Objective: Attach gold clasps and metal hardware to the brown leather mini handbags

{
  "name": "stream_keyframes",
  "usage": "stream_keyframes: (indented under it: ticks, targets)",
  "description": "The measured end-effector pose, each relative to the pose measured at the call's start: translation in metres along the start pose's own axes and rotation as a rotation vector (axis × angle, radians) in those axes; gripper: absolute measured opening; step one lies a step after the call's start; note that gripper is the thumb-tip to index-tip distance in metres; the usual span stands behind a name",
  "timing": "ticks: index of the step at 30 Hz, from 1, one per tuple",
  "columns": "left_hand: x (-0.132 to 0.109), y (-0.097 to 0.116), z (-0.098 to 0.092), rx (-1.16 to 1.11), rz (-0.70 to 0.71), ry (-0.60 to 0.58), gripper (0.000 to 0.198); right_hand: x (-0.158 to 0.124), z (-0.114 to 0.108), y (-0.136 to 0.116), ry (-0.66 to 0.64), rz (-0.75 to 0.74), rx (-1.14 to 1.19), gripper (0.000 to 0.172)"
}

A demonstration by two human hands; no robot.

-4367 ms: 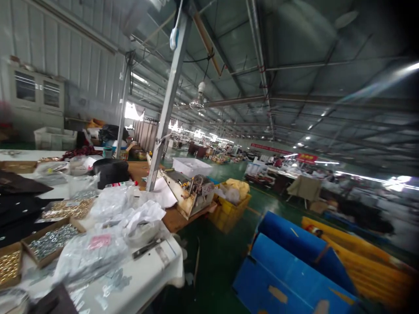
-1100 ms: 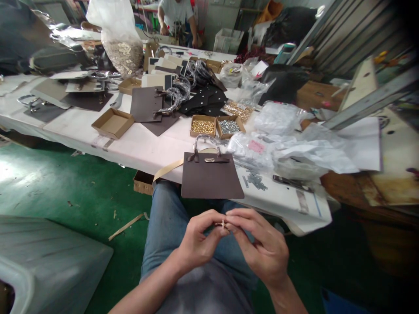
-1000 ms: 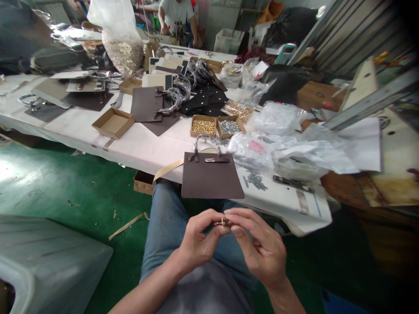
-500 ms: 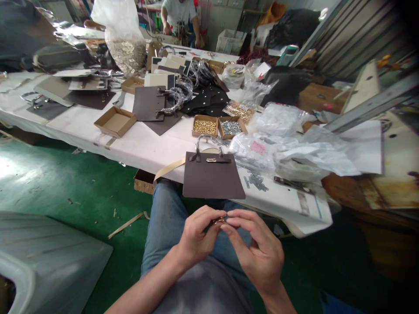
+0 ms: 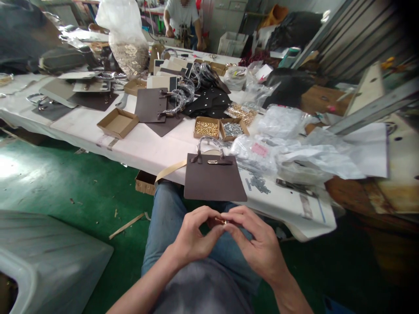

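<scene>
Above my lap, my left hand (image 5: 198, 233) and my right hand (image 5: 252, 240) meet at the fingertips around a small gold-coloured metal piece (image 5: 221, 220). Both hands are closed in a pinch on it; its exact kind is too small to make out. Just beyond them a dark brown handbag panel (image 5: 214, 181) lies at the table's edge, its front overhanging. It has a plastic-wrapped handle (image 5: 209, 140) and a metal clasp plate (image 5: 212, 162) on a strap. Neither hand touches the panel.
Behind the panel stand a box of gold fittings (image 5: 207, 127) and a box of silver ones (image 5: 233, 129). Flat grey metal pieces (image 5: 259, 183) lie to its right. An open cardboard box (image 5: 118, 123) sits left. A grey bin (image 5: 59, 257) stands on the floor. A co-worker (image 5: 183, 19) sits far back.
The gold metal piece has turned slightly between my fingertips, and my right fingers have shifted a little on it. The view has moved slightly; the handbag panel stays in place.
</scene>
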State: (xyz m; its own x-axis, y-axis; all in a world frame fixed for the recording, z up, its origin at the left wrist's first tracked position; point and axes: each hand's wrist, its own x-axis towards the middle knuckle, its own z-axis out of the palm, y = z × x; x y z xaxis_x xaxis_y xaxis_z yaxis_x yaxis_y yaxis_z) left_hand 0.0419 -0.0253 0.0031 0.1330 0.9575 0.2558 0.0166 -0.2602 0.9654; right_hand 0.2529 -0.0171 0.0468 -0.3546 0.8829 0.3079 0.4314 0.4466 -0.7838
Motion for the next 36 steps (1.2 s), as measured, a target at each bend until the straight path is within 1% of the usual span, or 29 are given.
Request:
stream_keyframes:
  ticks: [4, 6, 8, 10, 11, 14, 17, 20, 22, 25, 28, 31, 36]
  targets:
    - [0.001, 0.002, 0.0, -0.068, -0.052, -0.024, 0.015, -0.001, 0.003, 0.0, -0.012, 0.013, 0.021, 0.033]
    - [0.001, 0.002, 0.004, -0.116, -0.078, -0.006, 0.018, -0.003, 0.004, 0.0, 0.031, 0.01, 0.003, 0.032]
    - [0.001, 0.002, 0.009, -0.157, -0.085, 0.025, 0.026, -0.006, 0.005, 0.0, 0.096, 0.027, -0.011, 0.028]
    - [0.001, 0.003, 0.015, -0.165, -0.064, 0.038, 0.032, -0.01, 0.007, 0.0, 0.158, 0.053, -0.012, 0.023]
    - [0.001, 0.003, 0.017, -0.155, -0.042, 0.042, 0.031, -0.012, 0.008, 0.0, 0.18, 0.057, -0.011, 0.021]
    - [0.0, 0.002, 0.018, -0.105, 0.034, 0.054, 0.019, -0.017, 0.007, 0.0, 0.197, 0.027, -0.035, 0.021]
    - [-0.001, 0.002, 0.015, -0.066, 0.063, 0.053, 0.016, -0.021, 0.003, 0.003, 0.173, -0.04, -0.092, 0.029]
    - [0.0, 0.003, 0.012, -0.024, 0.073, 0.061, 0.013, -0.024, 0.0, 0.006, 0.144, -0.114, -0.17, 0.042]
    - [0.001, 0.005, 0.011, 0.001, 0.092, 0.069, 0.011, -0.027, 0.001, 0.008, 0.143, -0.138, -0.195, 0.048]
    - [0.001, 0.008, 0.011, 0.005, 0.093, 0.05, 0.01, -0.031, 0.005, 0.008, 0.183, -0.123, -0.175, 0.052]
    - [0.0, 0.008, 0.012, -0.019, 0.046, 0.034, 0.01, -0.033, 0.009, 0.007, 0.217, -0.118, -0.136, 0.055]
    - [-0.003, 0.007, 0.012, -0.036, 0.012, 0.031, 0.006, -0.034, 0.008, 0.007, 0.197, -0.128, -0.107, 0.056]
    - [-0.005, 0.003, 0.012, -0.044, 0.001, 0.006, 0.005, -0.036, 0.005, 0.009, 0.165, -0.147, -0.122, 0.06]
